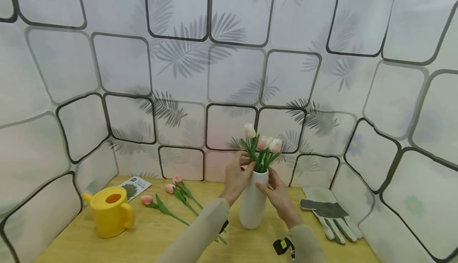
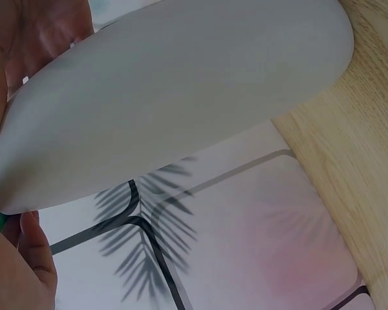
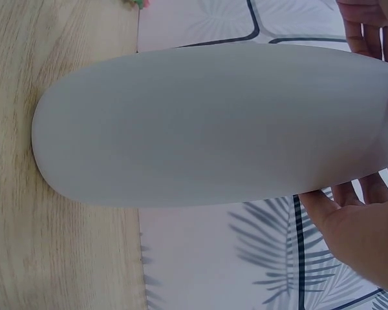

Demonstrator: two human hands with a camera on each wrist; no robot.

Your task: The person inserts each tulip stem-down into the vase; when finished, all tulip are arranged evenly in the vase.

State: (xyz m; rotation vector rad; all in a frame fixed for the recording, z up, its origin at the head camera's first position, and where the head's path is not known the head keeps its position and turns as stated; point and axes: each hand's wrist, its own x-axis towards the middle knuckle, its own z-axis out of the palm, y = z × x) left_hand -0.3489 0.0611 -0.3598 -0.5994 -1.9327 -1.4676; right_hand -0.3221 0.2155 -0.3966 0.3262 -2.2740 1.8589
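A tall white vase (image 1: 252, 207) stands upright on the wooden table, filling much of both wrist views. Several pale pink and white tulips (image 1: 262, 143) with green leaves rise from its mouth. At the left of the rim, my left hand (image 1: 236, 177) pinches the lower leaves and stem of the leftmost white tulip (image 1: 249, 131). My right hand (image 1: 280, 197) holds the vase near its top from the right, thumb toward me and fingers behind. In the right wrist view, the right hand's fingers (image 3: 362, 226) curve against the vase's side. The stems inside the vase are hidden.
Three pink tulips (image 1: 169, 188) lie left of the vase, their stems partly behind the left sleeve. A yellow watering can (image 1: 107, 215) stands at far left, with a printed card (image 1: 134, 188) behind it. Grey-and-white gloves (image 1: 330, 213) lie at right. Patterned curtains (image 1: 229, 76) surround the table.
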